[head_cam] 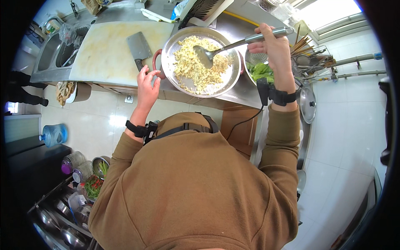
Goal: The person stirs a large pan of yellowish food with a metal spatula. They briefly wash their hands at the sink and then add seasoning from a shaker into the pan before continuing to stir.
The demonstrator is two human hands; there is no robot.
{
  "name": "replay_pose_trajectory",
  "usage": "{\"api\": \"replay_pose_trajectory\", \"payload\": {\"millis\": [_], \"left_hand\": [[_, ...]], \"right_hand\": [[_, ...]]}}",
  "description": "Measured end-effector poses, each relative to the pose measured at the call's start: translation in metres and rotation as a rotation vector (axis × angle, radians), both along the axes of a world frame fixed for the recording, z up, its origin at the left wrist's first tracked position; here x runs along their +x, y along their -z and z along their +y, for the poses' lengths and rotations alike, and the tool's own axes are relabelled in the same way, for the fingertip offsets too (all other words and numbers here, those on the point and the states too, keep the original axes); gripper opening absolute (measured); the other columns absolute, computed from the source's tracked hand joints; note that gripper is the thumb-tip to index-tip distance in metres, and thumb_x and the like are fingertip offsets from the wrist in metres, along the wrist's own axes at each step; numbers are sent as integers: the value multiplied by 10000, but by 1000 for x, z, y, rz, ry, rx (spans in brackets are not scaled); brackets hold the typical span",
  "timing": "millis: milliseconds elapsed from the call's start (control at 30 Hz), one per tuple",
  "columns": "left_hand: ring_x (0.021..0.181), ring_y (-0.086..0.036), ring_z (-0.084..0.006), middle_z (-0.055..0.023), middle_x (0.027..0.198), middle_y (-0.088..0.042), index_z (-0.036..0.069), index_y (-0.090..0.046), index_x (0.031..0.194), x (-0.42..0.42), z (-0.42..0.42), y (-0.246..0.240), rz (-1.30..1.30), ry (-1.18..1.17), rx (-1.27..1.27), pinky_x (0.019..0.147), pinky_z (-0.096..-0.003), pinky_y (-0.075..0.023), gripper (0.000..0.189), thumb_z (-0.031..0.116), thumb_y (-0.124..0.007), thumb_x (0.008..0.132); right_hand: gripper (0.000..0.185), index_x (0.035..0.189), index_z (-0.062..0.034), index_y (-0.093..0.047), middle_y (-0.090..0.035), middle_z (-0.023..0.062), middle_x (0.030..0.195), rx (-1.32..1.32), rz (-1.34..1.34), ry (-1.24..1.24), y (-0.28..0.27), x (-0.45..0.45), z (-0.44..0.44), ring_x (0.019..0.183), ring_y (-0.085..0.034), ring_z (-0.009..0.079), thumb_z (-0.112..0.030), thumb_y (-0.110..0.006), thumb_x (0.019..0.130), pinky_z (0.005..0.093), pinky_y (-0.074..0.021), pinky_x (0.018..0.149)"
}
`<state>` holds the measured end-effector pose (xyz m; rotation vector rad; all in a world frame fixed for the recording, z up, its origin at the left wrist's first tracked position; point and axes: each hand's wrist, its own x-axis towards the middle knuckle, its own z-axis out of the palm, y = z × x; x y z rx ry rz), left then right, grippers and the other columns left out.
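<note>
My right hand (pixel 275 47) holds the metal handle of a ladle (pixel 204 56), its thumb over the handle and its fingers partly extended. The ladle's bowl rests on crumbled yellow food (pixel 200 75), which looks like chopped egg, in a wide round metal pan (pixel 170 75). My left hand (pixel 148 86) is beside the pan's red side handle (pixel 155 61), fingers apart and holding nothing; whether a fingertip touches the handle is unclear. Just above that hand, a cleaver (pixel 139 47) lies on a large white cutting board (pixel 103 53), its handle end near my fingers.
Green peppers (pixel 261 72) sit in a metal colander (pixel 251 57) right of the pan. Farther right stands a wire rack (pixel 312 59) with chopsticks and utensils. A sink (pixel 50 56) is at the left. A cable (pixel 247 120) hangs from my right wrist device. Another person's legs (pixel 25 89) show far left.
</note>
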<state>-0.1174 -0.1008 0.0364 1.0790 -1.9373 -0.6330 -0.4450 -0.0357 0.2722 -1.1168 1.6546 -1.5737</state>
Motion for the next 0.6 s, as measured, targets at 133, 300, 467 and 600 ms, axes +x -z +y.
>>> {"api": "replay_pose_trajectory", "payload": {"millis": [133, 300, 467, 600], "left_hand": [[1234, -440, -322, -214, 1378, -397, 82, -640, 1095, -3, 1, 0, -24, 6, 7, 1020, -408, -381, 235, 104, -631, 860], [1222, -445, -323, -214, 1367, -408, 84, -642, 1090, 1, 3, 2, -28, -3, 1, 1013, -410, -387, 239, 95, -635, 851], [1212, -451, -323, -215, 1351, -428, 85, -646, 1080, 6, 5, 4, -23, -21, -2, 1011, -412, -383, 233, 96, -633, 849], [1208, -453, -322, -212, 1339, -440, 82, -651, 1072, 6, 8, 4, -28, -24, -13, 1013, -415, -377, 222, 102, -628, 852]], "right_hand": [[363, 1012, 75, -554, -601, 156, 943, 8, -146, -60, 20, 13, -2, 591, -675, 249, -275, -603, 930, 282, -565, 462], [315, 1010, 72, -529, -583, 154, 924, -55, -336, 60, 57, 37, -17, 576, -668, 283, -235, -566, 948, 312, -574, 464], [320, 979, 98, -506, -600, 208, 812, -63, -364, 137, 83, 57, -20, 622, -683, 302, -222, -519, 967, 352, -603, 550], [304, 988, 81, -510, -602, 155, 710, -109, -368, 157, 91, 68, -19, 617, -684, 292, -222, -512, 971, 351, -602, 563]]}}
